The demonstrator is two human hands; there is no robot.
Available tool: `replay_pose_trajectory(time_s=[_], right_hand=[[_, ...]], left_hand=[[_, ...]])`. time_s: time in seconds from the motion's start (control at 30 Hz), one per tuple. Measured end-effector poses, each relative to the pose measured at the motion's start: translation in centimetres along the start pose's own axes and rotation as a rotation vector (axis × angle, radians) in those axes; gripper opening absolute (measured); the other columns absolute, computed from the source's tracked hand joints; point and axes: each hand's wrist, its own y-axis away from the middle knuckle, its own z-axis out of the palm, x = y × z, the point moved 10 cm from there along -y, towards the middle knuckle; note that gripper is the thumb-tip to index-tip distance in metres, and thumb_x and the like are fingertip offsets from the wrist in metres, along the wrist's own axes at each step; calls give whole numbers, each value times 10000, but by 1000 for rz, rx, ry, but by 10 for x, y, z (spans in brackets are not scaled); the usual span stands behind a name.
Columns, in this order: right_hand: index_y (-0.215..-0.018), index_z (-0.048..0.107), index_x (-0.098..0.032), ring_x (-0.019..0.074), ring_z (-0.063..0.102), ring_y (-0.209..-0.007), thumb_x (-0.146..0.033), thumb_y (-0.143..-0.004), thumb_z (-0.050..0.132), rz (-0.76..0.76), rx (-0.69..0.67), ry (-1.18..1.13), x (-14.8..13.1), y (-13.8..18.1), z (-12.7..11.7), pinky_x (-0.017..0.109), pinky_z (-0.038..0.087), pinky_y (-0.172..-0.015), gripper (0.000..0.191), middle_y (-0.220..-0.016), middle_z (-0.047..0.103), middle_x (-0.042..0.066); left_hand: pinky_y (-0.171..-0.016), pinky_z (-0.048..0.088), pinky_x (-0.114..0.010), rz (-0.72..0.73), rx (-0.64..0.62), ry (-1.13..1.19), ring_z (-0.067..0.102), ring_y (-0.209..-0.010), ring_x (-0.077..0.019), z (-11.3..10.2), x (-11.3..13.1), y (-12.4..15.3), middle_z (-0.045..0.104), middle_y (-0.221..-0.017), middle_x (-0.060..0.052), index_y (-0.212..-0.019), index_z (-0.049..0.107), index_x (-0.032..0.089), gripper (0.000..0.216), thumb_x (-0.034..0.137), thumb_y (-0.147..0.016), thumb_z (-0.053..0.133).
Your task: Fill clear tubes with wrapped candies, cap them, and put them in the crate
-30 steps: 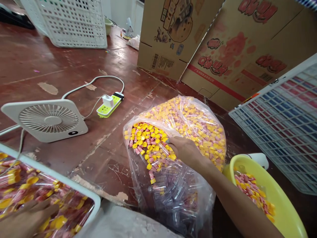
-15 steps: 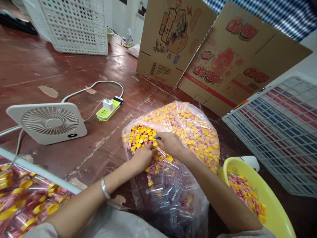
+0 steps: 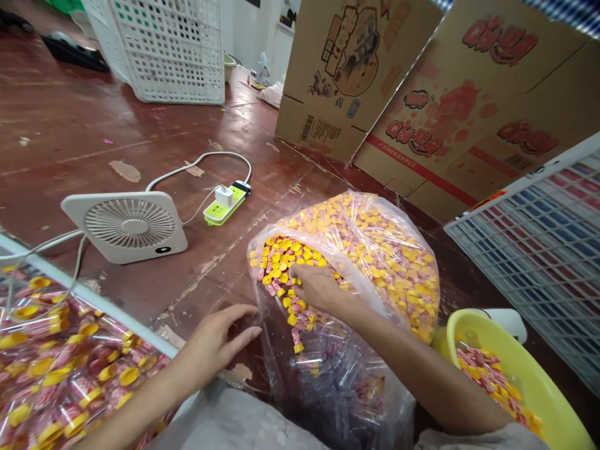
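Note:
A big clear plastic bag [image 3: 370,250] lies on the red floor, full of small yellow-capped candy tubes [image 3: 281,259]. My right hand [image 3: 316,286] reaches into the bag's mouth, palm down on the tubes, its fingers curled among them. My left hand [image 3: 216,337] rests at the bag's left edge with fingers stretched out, fingertips touching the plastic. It holds nothing.
A white crate [image 3: 117,319] at lower left holds more tubes. A yellow basin [image 3: 525,375] with candies sits at lower right. A white fan [image 3: 129,226], a green power strip [image 3: 225,203], cardboard boxes [image 3: 422,94] and white baskets [image 3: 539,244] stand around.
My left hand has come out of the bag's mouth and back to its left edge, fingers now spread. The right hand stays in the tubes. The view shifted slightly.

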Motion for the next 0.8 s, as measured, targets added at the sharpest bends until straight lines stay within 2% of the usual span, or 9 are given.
replay_pose_trajectory(time_s=[0.1,0.2,0.27,0.3,0.4,0.53,0.63,0.7,0.8], right_hand=[[-1041,640,-185,163,663,-861,-183,-915,574,-22,33,-124,-4,15,-25,255,463,-749,143,-974,725,40],[-1008,656,-198,112,666,-820,-164,-918,571,-113,62,-477,-20,37,-46,212,483,-740,128,-952,725,-10],[-937,664,-196,111,655,-787,-156,-902,600,-157,73,-619,-30,52,-51,212,485,-723,83,-890,717,-23],[-878,658,-195,114,640,-753,-170,-905,608,-157,80,-606,-33,58,-50,218,480,-704,62,-835,702,-28],[-754,596,-192,145,597,-711,-292,-920,638,-182,118,-439,-44,73,-43,261,475,-682,199,-754,649,-10],[-967,577,-176,269,600,-972,-458,-782,777,-274,242,-273,-65,94,-25,405,504,-857,392,-1008,660,104],[-1016,563,-173,313,581,-1021,-445,-757,781,-234,326,-231,-68,106,-10,485,485,-921,434,-1019,648,126],[-1036,566,-178,316,580,-1044,-428,-747,785,-237,310,-240,-69,110,-1,513,456,-976,440,-1046,648,126],[-1133,566,-176,332,522,-1218,-462,-679,850,-307,150,-253,-69,109,6,533,360,-1098,607,-1168,638,132]], left_hand=[[-900,510,-351,0,6,88,684,-1009,-262,11,8,-6,756,-1121,-68,-1125,699,220,325,418,-895,582],[-870,517,-347,-1,-61,217,680,-984,-263,27,16,-12,756,-1100,-75,-1120,701,210,317,397,-880,611],[-825,522,-326,4,-128,369,681,-940,-252,38,24,-13,760,-1046,-67,-1123,700,204,322,400,-882,616],[-807,522,-317,3,-155,460,679,-920,-246,42,28,-12,760,-1016,-64,-1121,701,197,328,406,-881,621],[-764,509,-295,-57,-180,728,661,-857,-228,50,34,-9,748,-913,-56,-1031,722,164,337,441,-844,676],[-644,462,-240,-235,-156,1050,598,-701,-164,65,33,1,691,-754,-19,-813,707,146,359,484,-725,791],[-603,428,-216,-294,-155,1177,556,-651,-131,80,33,7,639,-694,5,-740,670,144,360,455,-676,839],[-613,428,-220,-305,-185,1213,544,-644,-125,91,34,10,620,-683,11,-747,660,142,337,401,-657,855],[-634,445,-245,-330,-249,1227,538,-632,-130,106,32,11,600,-687,25,-788,625,160,271,294,-649,817]])
